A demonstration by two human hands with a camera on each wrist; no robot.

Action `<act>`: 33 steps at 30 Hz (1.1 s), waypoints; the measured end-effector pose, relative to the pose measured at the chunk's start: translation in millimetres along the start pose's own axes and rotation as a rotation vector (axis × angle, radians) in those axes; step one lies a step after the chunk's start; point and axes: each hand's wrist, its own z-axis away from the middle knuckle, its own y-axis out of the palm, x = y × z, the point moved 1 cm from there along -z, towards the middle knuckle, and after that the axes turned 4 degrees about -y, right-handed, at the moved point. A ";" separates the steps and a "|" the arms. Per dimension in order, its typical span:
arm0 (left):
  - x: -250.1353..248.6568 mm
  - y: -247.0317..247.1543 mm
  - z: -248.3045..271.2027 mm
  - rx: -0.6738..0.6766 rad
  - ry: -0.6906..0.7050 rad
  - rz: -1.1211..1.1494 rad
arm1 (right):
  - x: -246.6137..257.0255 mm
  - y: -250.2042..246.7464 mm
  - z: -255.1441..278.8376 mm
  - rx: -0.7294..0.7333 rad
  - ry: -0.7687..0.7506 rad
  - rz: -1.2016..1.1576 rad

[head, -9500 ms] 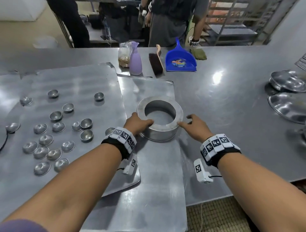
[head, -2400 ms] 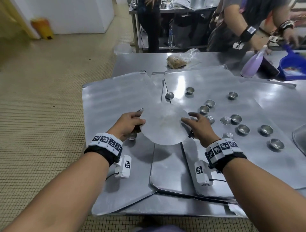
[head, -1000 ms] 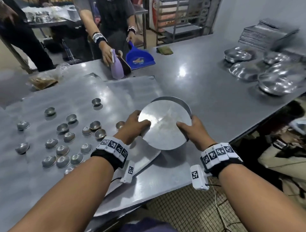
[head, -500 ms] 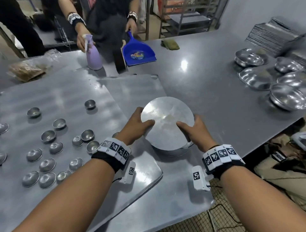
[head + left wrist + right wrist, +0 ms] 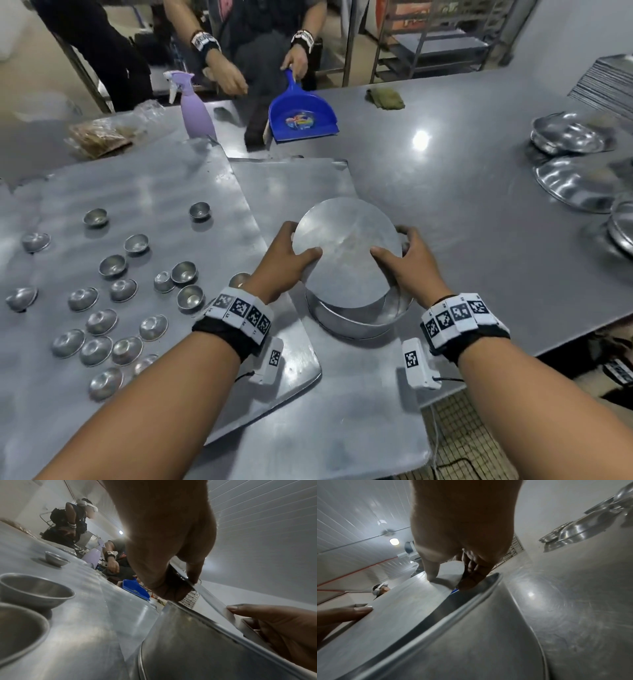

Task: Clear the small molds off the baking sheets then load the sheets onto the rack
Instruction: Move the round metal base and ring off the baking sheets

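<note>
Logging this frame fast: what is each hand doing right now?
Left hand: grips the left edge of the round metal disc, thumb on top.
Right hand: grips the disc's right edge, thumb on top.

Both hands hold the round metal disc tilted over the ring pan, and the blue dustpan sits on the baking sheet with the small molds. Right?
Not quite: the head view shows the blue dustpan on the bare table, beyond the baking sheet. The rest holds.

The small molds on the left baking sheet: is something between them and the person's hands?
Yes. Both the left hand and right hand hold a round metal disc over a ring pan, so neither is free. The small molds lie unobstructed on the baking sheet.
</note>
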 end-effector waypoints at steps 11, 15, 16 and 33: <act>-7.1 46.8 24.4 -0.156 -0.094 -0.106 | -39.8 -36.0 -23.2 0.170 -0.127 0.238; -9.4 59.8 28.5 -0.225 -0.156 -0.217 | -56.4 -35.4 -23.9 0.268 -0.087 0.081; -10.2 62.5 28.1 -0.230 -0.168 -0.243 | -60.3 -35.1 -24.7 0.286 -0.085 0.084; 11.1 73.6 32.8 -0.452 -0.176 -0.799 | -74.6 -35.3 -28.1 0.398 -0.045 0.078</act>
